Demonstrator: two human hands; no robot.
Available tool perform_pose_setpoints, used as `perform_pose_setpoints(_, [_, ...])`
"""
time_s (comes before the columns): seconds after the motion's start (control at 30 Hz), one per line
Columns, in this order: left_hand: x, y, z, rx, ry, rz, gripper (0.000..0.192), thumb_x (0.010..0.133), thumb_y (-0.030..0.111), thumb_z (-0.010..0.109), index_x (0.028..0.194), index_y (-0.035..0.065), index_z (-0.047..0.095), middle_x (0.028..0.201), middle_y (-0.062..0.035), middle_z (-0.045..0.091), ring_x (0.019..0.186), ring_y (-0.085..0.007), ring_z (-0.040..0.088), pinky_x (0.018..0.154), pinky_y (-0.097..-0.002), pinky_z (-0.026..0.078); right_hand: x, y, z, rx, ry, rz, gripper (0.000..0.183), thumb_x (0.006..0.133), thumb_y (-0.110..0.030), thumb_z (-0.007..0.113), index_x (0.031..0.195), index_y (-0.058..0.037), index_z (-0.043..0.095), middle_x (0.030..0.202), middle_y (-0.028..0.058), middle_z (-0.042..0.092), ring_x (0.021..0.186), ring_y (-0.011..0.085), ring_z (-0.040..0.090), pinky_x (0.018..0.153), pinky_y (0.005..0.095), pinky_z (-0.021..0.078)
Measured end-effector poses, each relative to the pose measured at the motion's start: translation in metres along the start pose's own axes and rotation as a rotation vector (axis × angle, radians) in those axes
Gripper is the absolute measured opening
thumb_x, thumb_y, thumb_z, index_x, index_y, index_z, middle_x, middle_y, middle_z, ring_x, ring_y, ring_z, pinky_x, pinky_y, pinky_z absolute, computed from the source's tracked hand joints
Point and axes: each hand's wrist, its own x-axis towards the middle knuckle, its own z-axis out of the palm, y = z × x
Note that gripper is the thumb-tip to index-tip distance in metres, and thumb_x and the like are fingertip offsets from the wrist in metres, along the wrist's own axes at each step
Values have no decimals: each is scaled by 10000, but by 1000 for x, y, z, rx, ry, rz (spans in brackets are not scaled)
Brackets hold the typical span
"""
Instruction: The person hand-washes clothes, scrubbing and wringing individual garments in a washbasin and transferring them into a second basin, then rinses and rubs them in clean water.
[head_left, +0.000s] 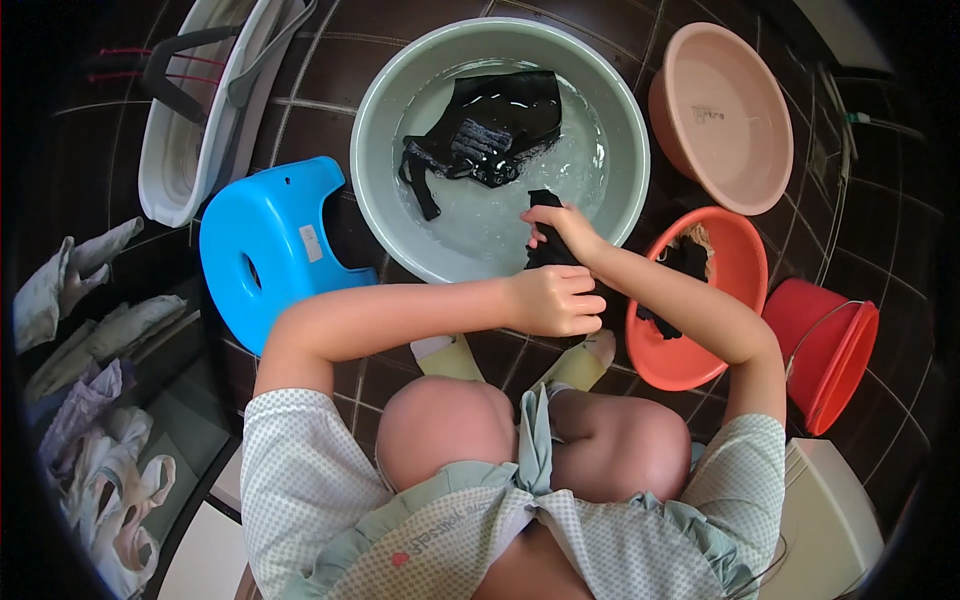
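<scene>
A black cloth (549, 251) is stretched between my two hands over the near rim of a large grey-green basin (367, 172). My right hand (566, 225) grips it near its far end, above the water. Nearer to me, my left hand (556, 301) is closed in a fist around the cloth's lower end. What lies inside that fist is hidden. In the basin, a larger black garment (502, 112) with straps floats partly under water (480, 232). Its wet surface shines.
A blue plastic stool (281, 217) and a folded white tub (172, 172) are on the left. To the right are a pink basin (739, 120), an orange basin (697, 367) holding black and beige cloth, and a tipped red bucket (814, 337). Light garments (112, 480) hang at lower left.
</scene>
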Motion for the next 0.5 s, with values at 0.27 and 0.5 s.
perform_pose_setpoints(0.27, [2,12,-23,-212,311,-558,186,560,29,582,738,80,579,820,-52,565,796,-249,561,688,-319,474,-6,13,-11,467,30,219,195,744,-257,603,757,-93,500,662,50,534,617,161,554,554,289,451])
perform_pose_setpoints(0.5, [1,-36,-52,-341,915,-1050,392,593,-44,570,979,24,585,892,-44,565,830,-140,521,775,-244,411,-21,10,5,785,92,-16,477,792,-531,530,1064,-139,550,1003,66,599,928,222,562,890,359,400])
